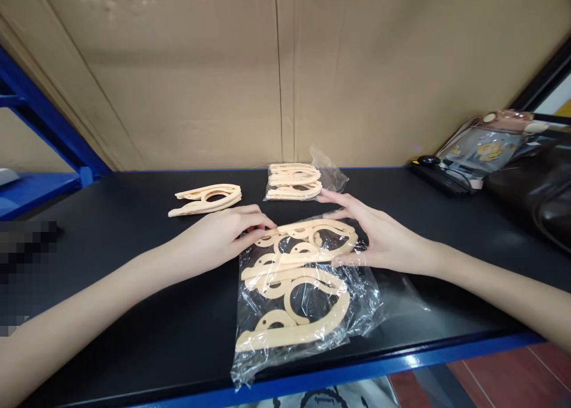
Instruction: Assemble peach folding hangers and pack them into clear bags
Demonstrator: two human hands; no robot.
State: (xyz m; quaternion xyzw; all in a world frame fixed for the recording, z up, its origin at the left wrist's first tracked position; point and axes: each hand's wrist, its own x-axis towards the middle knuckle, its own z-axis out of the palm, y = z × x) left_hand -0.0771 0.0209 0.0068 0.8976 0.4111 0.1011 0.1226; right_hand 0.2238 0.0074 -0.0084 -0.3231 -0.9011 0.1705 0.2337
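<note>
A clear plastic bag (366,304) lies flat near the table's front edge, with beige folding hangers (328,325) inside it. At the bag's upper left corner, my left hand (234,232) has its fingertips and thumb closed on the plastic by a hanger's end. My right hand (379,229) rests over the bag's upper right side, thumb and fingers spread apart around a hanger's curved end. Beyond the hands sits a second bag of hangers (294,191). A small stack of loose folded hangers (227,203) lies to its left.
A cardboard wall (200,87) rises behind the black table (134,229). On the right are a black box with a cable (441,179), a clear pouch (486,146) and a dark leather bag (530,188). Blue metal framing (49,116) stands at left.
</note>
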